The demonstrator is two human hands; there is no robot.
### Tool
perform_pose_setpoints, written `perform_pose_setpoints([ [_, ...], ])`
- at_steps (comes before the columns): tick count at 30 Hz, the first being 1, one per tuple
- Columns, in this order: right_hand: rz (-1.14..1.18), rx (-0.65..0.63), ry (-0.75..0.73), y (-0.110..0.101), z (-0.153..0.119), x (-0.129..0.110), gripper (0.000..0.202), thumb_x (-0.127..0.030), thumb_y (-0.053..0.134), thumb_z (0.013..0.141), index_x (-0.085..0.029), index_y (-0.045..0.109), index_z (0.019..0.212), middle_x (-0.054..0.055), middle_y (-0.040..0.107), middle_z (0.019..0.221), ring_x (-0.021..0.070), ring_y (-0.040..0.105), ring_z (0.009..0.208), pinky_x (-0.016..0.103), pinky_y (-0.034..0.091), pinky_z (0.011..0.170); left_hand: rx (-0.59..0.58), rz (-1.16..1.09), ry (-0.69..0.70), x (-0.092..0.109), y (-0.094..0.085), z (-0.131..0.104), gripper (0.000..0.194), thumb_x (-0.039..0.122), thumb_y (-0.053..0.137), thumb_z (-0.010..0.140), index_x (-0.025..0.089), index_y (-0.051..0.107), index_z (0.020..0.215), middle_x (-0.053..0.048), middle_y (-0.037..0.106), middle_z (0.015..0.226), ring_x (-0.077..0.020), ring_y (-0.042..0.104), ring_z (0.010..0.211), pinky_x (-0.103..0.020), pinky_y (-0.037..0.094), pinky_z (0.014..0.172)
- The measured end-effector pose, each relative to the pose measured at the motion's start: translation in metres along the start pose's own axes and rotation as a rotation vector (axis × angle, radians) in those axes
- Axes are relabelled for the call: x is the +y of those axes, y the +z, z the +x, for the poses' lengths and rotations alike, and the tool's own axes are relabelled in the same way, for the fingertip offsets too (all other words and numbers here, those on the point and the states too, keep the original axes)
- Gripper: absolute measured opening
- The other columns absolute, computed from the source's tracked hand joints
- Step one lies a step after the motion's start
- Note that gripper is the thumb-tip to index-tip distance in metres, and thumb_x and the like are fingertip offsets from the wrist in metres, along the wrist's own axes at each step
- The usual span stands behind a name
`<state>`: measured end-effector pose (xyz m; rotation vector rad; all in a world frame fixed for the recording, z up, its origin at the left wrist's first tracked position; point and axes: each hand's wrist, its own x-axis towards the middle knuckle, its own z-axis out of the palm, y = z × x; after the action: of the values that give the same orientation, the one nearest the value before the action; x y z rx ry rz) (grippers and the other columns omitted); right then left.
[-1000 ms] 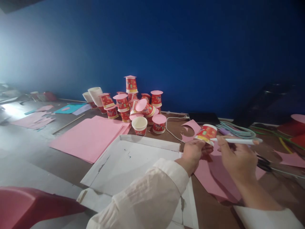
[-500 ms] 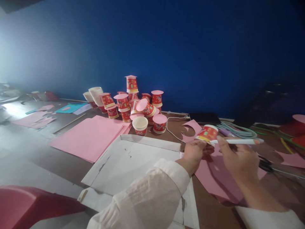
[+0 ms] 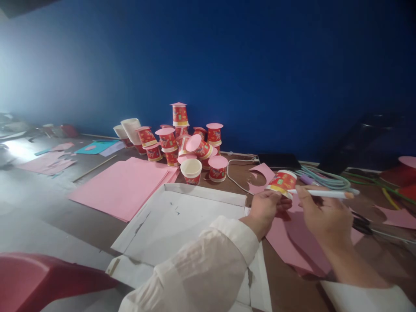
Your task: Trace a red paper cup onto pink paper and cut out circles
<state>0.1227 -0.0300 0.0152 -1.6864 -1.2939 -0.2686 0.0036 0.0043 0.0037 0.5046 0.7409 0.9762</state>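
Observation:
My left hand grips a red paper cup by its yellow-and-white rim, with the cup's base tipped up and away. Between the fingers of my right hand is a white marker, its tip close to the lower side of the cup; whether it touches cannot be made out. Under both hands lies pink paper. Left of them an open white cardboard box lies flat. Behind it stands an upright paper cup, beside an upturned cup with a pink disc on its base.
Several stacked red cups with pink discs crowd the blue wall. Nested cups stand to their left, and pink sheets lie in front. A coiled cable and scissors are at right. A red plastic object sits lower left.
The marker's tip has shifted very slightly up along the cup's side, and its rear end has dipped a little. Both hands otherwise keep their places.

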Motion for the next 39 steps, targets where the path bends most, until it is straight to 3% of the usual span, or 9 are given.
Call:
perform_pose_setpoints([
  [8,-0.024,-0.002,-0.031,0.0016,-0.0013,0.0041,0.054,-0.066,0.053,0.087,-0.018,0.079,0.086,0.011,0.074,0.07,0.0297,0.072,0.074,0.039,0.051,0.073,-0.008,-0.032,0.019,-0.0019,0.0004,0.0019,0.012,0.013,0.068,0.084,0.013,0.066,0.072,-0.006,0.067,0.069,-0.0172,0.07,0.069,-0.036,0.06,0.088],
  [14,-0.025,-0.017,0.007,0.0027,-0.0028,0.0057,0.052,-0.066,0.054,0.085,-0.02,0.078,0.085,0.011,0.074,0.071,0.0309,0.071,0.073,0.039,0.051,0.07,0.004,-0.071,0.007,0.0007,0.0025,-0.0002,0.019,0.008,0.063,0.088,0.012,0.065,0.069,-0.005,0.066,0.069,-0.0133,0.066,0.064,-0.03,0.058,0.087],
  [26,0.007,0.024,-0.018,0.0026,-0.003,0.0029,0.05,-0.064,0.054,0.086,-0.02,0.078,0.085,0.012,0.078,0.079,0.0285,0.072,0.074,0.037,0.052,0.071,-0.025,-0.041,0.031,-0.003,-0.0005,0.0024,0.016,0.015,0.067,0.087,0.012,0.067,0.072,-0.006,0.067,0.071,-0.0173,0.07,0.071,-0.035,0.058,0.091],
  [30,-0.014,-0.036,0.015,0.0015,-0.0027,0.0037,0.051,-0.064,0.054,0.084,-0.019,0.078,0.086,0.013,0.078,0.077,0.03,0.073,0.073,0.039,0.052,0.071,-0.014,-0.048,0.038,-0.0029,-0.0002,0.002,0.014,0.014,0.069,0.086,0.011,0.068,0.072,-0.006,0.067,0.07,-0.0157,0.067,0.066,-0.037,0.059,0.089],
  [35,-0.006,-0.003,0.011,0.0014,-0.0024,0.0048,0.051,-0.064,0.053,0.085,-0.019,0.078,0.087,0.015,0.079,0.083,0.0327,0.075,0.083,0.041,0.053,0.077,-0.009,-0.065,0.033,-0.0024,0.0004,0.0012,0.019,0.009,0.061,0.09,0.01,0.067,0.073,-0.006,0.066,0.07,-0.0131,0.067,0.064,-0.031,0.058,0.086],
  [39,-0.003,-0.036,0.002,0.0028,-0.0032,0.0039,0.049,-0.063,0.054,0.085,-0.02,0.077,0.086,0.013,0.078,0.082,0.0314,0.073,0.08,0.041,0.053,0.074,-0.015,-0.048,0.015,-0.0017,0.0009,0.0012,0.019,0.007,0.06,0.09,0.011,0.068,0.072,-0.006,0.067,0.069,-0.0138,0.068,0.066,-0.031,0.058,0.088],
])
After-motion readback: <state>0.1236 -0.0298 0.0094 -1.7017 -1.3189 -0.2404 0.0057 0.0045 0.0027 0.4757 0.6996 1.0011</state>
